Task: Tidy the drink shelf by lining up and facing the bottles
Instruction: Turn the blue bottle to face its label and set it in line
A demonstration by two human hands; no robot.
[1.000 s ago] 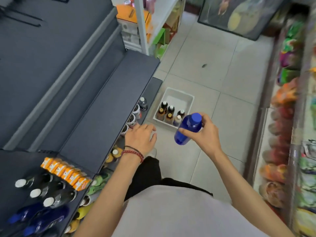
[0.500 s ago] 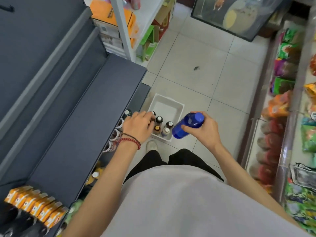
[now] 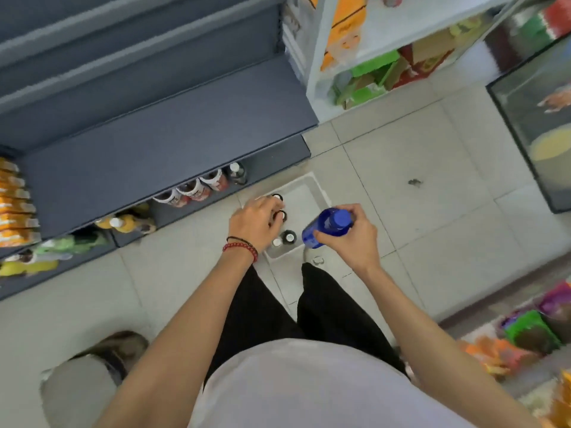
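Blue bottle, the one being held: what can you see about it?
The blue bottle is deep blue all over, looks like glossy plastic, and has a matching screw cap. No label shows. It is tilted, with the cap up toward the right and the bottom down toward the left. The right hand grips it, fingers curled round it, in the air above the near edge of a white bin on the floor.

pale tiled floor (image 3: 432,211), white plastic bin (image 3: 312,193) sat right on it, dark grey shelf unit (image 3: 154,143) alongside, bottles (image 3: 193,189) crammed along its bottom ledge
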